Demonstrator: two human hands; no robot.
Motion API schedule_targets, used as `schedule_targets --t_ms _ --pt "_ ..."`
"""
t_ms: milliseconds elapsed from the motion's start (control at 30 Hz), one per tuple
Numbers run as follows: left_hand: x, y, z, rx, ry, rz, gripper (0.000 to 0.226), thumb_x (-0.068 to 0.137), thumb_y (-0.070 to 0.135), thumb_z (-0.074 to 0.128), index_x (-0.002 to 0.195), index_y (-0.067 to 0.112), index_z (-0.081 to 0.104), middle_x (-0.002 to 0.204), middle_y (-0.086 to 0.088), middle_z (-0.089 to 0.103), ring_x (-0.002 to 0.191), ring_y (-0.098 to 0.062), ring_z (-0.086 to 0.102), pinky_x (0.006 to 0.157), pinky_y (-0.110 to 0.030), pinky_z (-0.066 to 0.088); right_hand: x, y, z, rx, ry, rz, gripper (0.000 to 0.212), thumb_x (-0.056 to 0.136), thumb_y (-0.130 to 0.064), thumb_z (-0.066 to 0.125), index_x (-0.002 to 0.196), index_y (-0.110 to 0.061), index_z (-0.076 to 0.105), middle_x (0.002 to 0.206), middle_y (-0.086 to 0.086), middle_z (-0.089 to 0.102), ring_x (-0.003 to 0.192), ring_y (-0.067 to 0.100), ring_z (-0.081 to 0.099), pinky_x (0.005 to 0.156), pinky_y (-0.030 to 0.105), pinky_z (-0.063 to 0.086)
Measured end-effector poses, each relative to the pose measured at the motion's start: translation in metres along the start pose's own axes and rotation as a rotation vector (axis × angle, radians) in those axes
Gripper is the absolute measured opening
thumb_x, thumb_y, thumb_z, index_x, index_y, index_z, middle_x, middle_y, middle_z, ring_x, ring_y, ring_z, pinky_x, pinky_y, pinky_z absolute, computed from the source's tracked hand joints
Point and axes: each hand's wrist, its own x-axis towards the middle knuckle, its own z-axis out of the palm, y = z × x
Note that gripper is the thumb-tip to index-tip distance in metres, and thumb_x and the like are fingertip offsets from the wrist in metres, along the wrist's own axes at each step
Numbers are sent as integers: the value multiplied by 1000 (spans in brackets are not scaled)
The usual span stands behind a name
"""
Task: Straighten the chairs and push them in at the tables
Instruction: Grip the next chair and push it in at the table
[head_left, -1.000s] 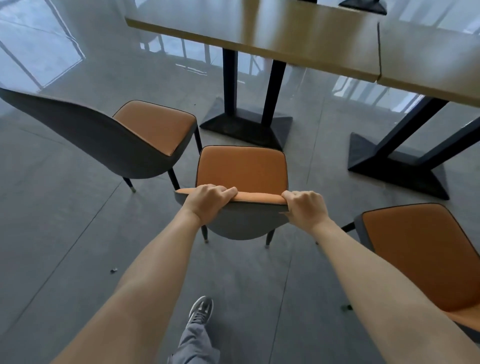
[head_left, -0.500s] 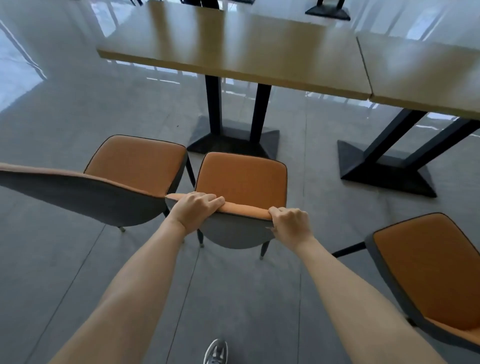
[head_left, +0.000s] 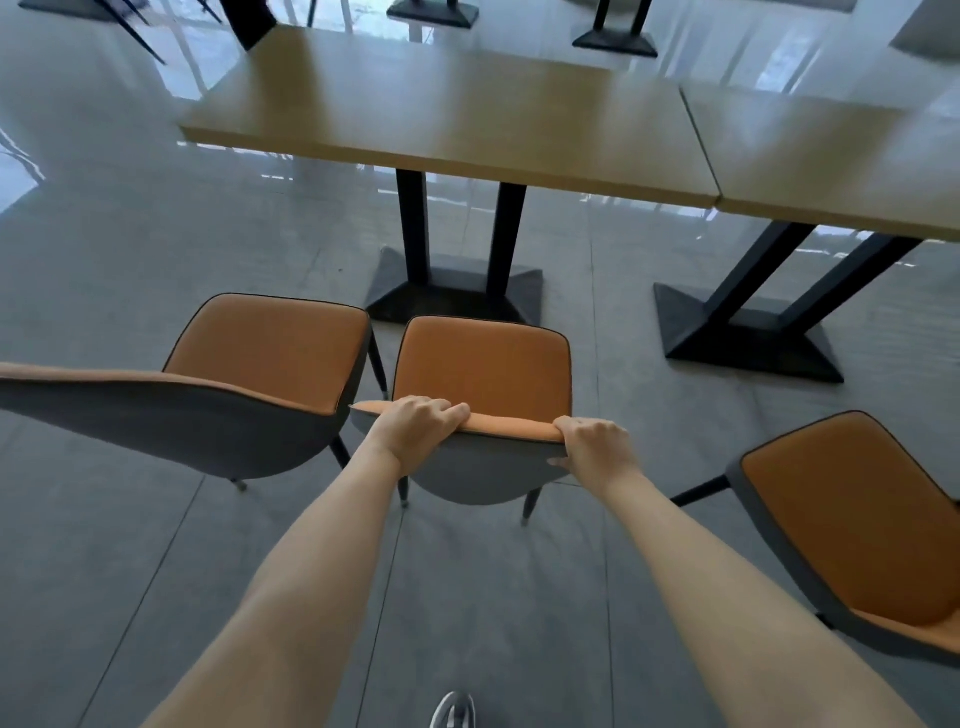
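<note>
An orange-seated chair with a grey shell back, the middle chair (head_left: 483, 364), faces a wooden table (head_left: 467, 119). My left hand (head_left: 415, 428) and my right hand (head_left: 592, 447) both grip the top edge of its backrest. The seat's front edge lies close to the table's black base (head_left: 452, 296), short of the tabletop. A second chair (head_left: 270, 348) stands just to the left, its seat nearly touching the middle chair. A third chair (head_left: 857, 525) sits at the right, turned at an angle.
A second wooden table (head_left: 831, 156) adjoins the first on the right, on a black slanted base (head_left: 748, 332). More table bases and chair legs show at the far top. The floor is grey tile. My shoe (head_left: 454, 714) is at the bottom edge.
The middle chair has moved forward toward the table with both hands on its backrest, and it now sits beside the left chair. My view has risen to show more tabletop.
</note>
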Motion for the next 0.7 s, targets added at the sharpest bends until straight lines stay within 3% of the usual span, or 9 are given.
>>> schedule_targets --t_ms 367,533,700 --pt "0 4 -2 6 -147 -60 39 85 3 57 123 8 48 112 -11 66 100 -31 64 89 -41 51 -5 -7 -2 86 -47 134 28 80 -22 69 104 -10 60 102 10 68 90 27 63 81 37 53" --pt "2 12 -13 86 -252 -113 39 87 19 63 119 8 44 114 -11 63 104 -29 61 92 -38 49 -10 -9 -4 112 -7 145 33 81 -25 68 108 -11 56 107 10 66 95 26 60 84 36 49" --pt "0 22 -22 26 -277 -189 47 90 39 55 123 9 40 123 -10 56 115 -27 52 101 -39 42 -15 -11 -11 176 -50 168 41 83 -29 64 117 -12 50 117 10 61 106 27 54 95 37 43"
